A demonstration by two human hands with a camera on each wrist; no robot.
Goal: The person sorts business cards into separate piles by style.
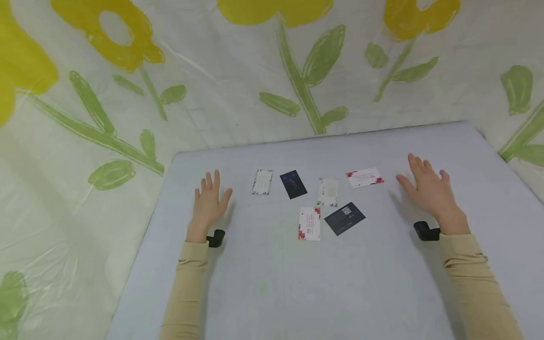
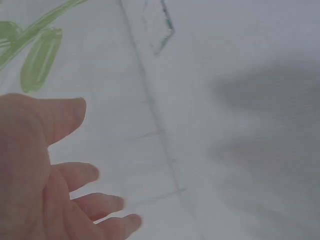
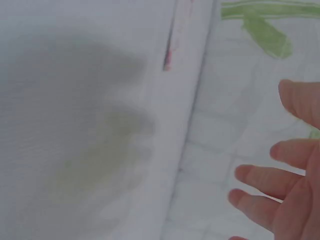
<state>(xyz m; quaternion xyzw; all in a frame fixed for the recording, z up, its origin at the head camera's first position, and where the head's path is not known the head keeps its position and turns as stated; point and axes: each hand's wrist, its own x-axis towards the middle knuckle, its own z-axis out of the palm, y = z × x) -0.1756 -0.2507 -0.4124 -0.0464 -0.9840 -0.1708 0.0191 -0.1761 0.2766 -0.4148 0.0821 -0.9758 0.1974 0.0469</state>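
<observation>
Several business cards lie flat and apart on the table. At the left is a white card with a leafy border (image 1: 262,182), with a dark navy card (image 1: 293,184) beside it. A second leafy card (image 1: 327,192) lies mid-table, and a white card with red flowers (image 1: 365,177) is furthest right. Nearer me are another red-flowered card (image 1: 309,224) and a dark card with a QR code (image 1: 344,218). My left hand (image 1: 208,204) hovers left of the cards, fingers extended, holding nothing. To their right, my right hand (image 1: 430,188) is likewise spread and holds nothing.
The pale table (image 1: 263,293) ends at a back edge against a white curtain (image 1: 221,99) painted with yellow flowers and green leaves. Black wrist straps with small cameras sit on both wrists, below beige sleeves (image 1: 182,293).
</observation>
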